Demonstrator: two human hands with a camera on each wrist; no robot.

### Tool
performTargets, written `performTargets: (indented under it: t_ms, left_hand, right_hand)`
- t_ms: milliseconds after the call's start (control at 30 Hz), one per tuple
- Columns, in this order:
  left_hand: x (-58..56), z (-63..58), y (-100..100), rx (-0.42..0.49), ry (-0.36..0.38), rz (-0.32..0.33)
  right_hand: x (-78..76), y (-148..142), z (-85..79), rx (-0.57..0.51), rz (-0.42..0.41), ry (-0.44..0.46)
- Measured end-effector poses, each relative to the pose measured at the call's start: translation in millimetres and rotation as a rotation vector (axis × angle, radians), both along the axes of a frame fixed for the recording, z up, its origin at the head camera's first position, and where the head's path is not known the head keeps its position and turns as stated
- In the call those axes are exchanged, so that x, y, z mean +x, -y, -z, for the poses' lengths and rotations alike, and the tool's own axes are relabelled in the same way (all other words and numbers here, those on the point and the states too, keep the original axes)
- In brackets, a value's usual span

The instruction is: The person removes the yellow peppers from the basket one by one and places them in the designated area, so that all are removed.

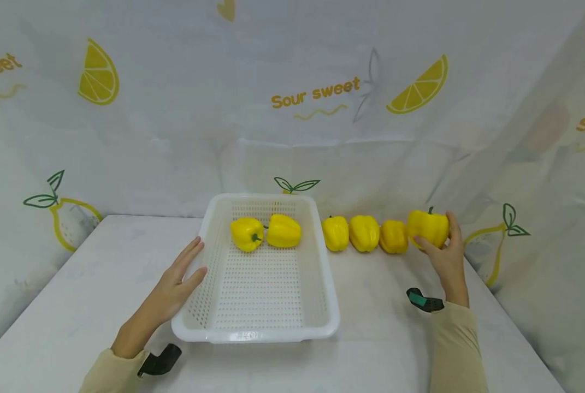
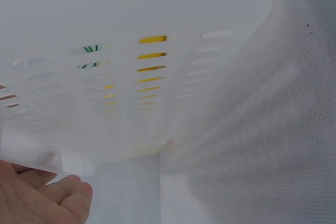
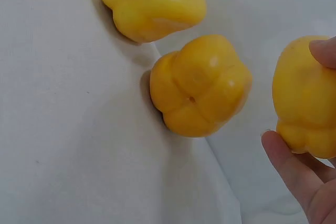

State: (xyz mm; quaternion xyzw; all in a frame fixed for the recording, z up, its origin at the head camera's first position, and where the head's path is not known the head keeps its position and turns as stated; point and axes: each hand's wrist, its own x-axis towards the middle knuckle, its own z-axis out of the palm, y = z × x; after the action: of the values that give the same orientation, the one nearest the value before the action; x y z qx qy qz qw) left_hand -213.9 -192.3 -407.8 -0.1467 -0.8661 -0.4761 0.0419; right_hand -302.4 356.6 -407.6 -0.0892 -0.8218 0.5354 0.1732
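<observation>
On backdrop [image 1: 174, 142], "Sour sweet" [image 1: 317, 94], right hand [image 1: 448, 262] gripping pepper [image 1: 428, 226]

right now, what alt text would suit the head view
The right hand holds a yellow pepper beside a row of three peppers. The left hand touches a white basket with two peppers inside.

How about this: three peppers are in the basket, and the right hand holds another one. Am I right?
Not quite: the head view shows two peppers in the basket, not three. The right hand does hold another one.
</observation>
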Motion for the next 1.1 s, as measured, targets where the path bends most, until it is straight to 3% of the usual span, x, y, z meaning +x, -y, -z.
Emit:
performTargets:
  t_ms: [433, 700, 1100]
  left_hand:
    - [-1.1, -1.5, -0.1, -0.011, 0.006, -0.001]
    - [-0.2, -1.0, 0.8, -0.011, 0.012, -0.002]
    - [-0.5, 0.6, -0.1, 0.000, 0.006, -0.005]
  right_hand:
    - [-1.3, -7.8, 20.4, 0.025, 0.128, 0.061]
    - [-5.2, -8.5, 33.0, -0.019, 0.188, 0.048]
    - [-11.1, -6.3, 45.8, 0.043, 0.201, 0.054]
